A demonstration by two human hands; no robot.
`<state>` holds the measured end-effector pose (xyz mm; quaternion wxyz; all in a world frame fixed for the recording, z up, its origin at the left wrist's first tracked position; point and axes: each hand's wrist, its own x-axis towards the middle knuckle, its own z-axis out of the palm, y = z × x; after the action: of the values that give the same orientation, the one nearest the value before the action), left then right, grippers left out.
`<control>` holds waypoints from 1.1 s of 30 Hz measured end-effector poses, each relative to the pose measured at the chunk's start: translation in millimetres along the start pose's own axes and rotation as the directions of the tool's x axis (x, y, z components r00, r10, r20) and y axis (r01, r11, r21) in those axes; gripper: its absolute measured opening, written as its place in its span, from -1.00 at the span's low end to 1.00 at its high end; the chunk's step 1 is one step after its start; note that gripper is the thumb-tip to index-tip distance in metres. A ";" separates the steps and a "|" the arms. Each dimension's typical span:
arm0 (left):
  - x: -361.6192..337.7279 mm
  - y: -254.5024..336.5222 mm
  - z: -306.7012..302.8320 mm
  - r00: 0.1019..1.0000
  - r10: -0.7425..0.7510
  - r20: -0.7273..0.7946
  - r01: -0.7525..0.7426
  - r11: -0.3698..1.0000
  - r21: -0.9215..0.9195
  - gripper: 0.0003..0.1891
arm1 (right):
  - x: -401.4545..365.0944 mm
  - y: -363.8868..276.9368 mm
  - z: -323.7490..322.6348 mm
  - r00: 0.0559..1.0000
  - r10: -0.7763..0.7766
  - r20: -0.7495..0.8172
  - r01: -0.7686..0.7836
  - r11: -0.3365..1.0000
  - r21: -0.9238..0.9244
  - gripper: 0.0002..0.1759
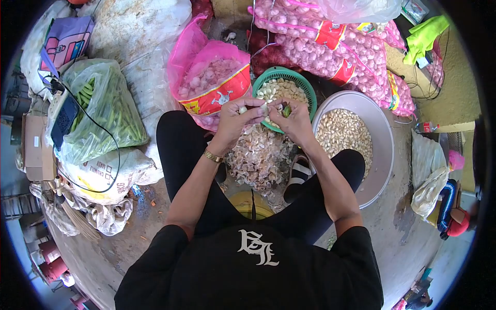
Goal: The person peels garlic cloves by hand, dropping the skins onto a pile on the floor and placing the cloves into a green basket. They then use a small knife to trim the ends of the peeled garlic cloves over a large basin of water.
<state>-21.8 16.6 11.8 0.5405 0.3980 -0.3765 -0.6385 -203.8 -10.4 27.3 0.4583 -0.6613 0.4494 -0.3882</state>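
My left hand (pixel 239 118) is closed, with pale garlic cloves showing between its fingers. Beside it, almost touching, my right hand (pixel 291 120) has its fingers pinched together around something small, with a green-and-dark piece by the thumb. Both hands are over the near rim of a green plastic basket (pixel 312 89) that holds peeled garlic cloves (pixel 283 91). Below the hands lies a heap of papery garlic skins (pixel 258 161). A wide pale basin (pixel 383 155) at the right holds many unpeeled cloves (pixel 343 135).
An open pink mesh bag of garlic (pixel 206 77) stands at the left of the basket. Full garlic sacks (pixel 330 57) lie behind. Green beans in a clear bag (pixel 111 111) and a phone (pixel 65 120) are at the left. My knees flank the heap.
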 end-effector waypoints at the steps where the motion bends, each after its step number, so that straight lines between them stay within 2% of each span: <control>1: 0.7 1.1 -0.3 1.000 0.001 -0.001 -0.001 1.000 0.000 -0.78 | 0.8 2.0 0.8 1.000 -0.001 0.001 0.001 1.000 0.000 -0.83; 3: 1.4 3.8 -0.7 0.995 -0.101 -0.014 0.097 0.981 -0.171 -0.76 | 2.0 4.6 3.6 0.999 -0.025 -0.033 0.028 0.993 0.114 -0.84; 4: 2.7 3.7 -1.4 0.995 -0.100 -0.015 0.096 0.981 -0.170 -0.76 | 1.6 2.2 3.3 0.999 -0.026 -0.032 0.029 0.993 0.116 -0.84; 6: 4.9 1.8 -2.6 0.985 -0.171 -0.011 0.163 0.953 -0.256 -0.74 | -0.2 -6.1 1.8 0.996 0.087 -0.021 -0.083 0.986 0.147 -0.84; 10: 6.2 -3.1 0.6 0.985 -0.174 0.003 0.169 0.950 -0.262 -0.74 | -0.2 -7.8 1.6 0.997 0.068 -0.039 -0.064 0.993 0.098 -0.84; 15: 3.7 -0.4 3.5 0.988 -0.141 -0.063 0.127 0.975 -0.182 -0.77 | 1.7 -1.5 2.8 0.997 -0.062 -0.054 0.064 0.998 0.030 -0.81; 19: 4.6 -3.9 -2.5 0.984 -0.159 -0.076 0.141 0.971 -0.194 -0.78 | 1.0 -2.9 4.4 0.986 -0.166 -0.022 0.165 0.986 -0.030 -0.81; 22: 3.9 -3.0 -2.2 0.984 -0.158 -0.082 0.133 0.959 -0.251 -0.80 | 1.1 -4.2 4.8 0.993 -0.114 -0.031 0.114 0.993 -0.009 -0.83; 28: 1.9 1.5 -0.1 0.984 -0.143 -0.102 0.122 0.974 -0.190 -0.81 | -0.3 -2.3 7.3 0.991 -0.127 -0.039 0.127 0.992 -0.022 -0.83; 30: 2.2 4.9 -0.5 0.978 -0.190 -0.085 0.168 0.962 -0.216 -0.79 | 0.8 -1.3 7.3 1.000 -0.018 -0.009 0.019 0.997 0.081 -0.83; 33: 3.2 5.1 -1.4 0.977 -0.200 -0.074 0.179 0.959 -0.218 -0.78 | 1.1 -1.6 5.9 0.999 0.038 0.020 -0.041 0.985 0.168 -0.81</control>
<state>-18.9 12.7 15.6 0.5331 0.4030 -0.2410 -0.7037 -197.6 -9.7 27.3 0.5237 -0.6147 0.4241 -0.4099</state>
